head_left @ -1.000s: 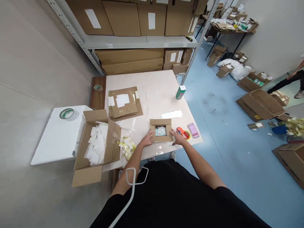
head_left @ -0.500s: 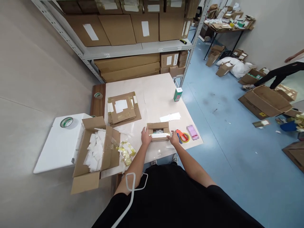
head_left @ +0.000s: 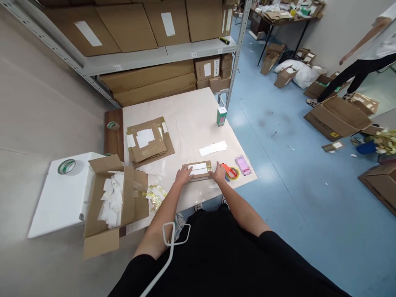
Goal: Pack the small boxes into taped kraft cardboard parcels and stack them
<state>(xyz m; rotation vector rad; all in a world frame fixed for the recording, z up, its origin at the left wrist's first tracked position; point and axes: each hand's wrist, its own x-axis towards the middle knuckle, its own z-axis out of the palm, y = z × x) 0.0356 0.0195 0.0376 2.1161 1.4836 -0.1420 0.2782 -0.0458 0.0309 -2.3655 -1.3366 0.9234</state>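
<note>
A small cardboard box lies near the table's front edge, its top flaps folded down, with white strips and some shiny yellowish tape on top. My left hand grips its left end, fingers over the top. At the right end, my right hand holds the box by its corner, thumb on the flap. Just right of that hand lies an orange tool beside a yellow ring. White paper strips rest behind the box. The contents of the box are hidden.
Flattened cardboard lies at the table's left, and a green-and-white carton at its right edge. An open carton of white scraps stands front left. Shelving with boxes rises behind. Another person stands far right.
The box's flaps, which stood open with the contents showing, are now folded down. Both hands have shifted onto its top. The camera view has moved, and the other person shows more fully.
</note>
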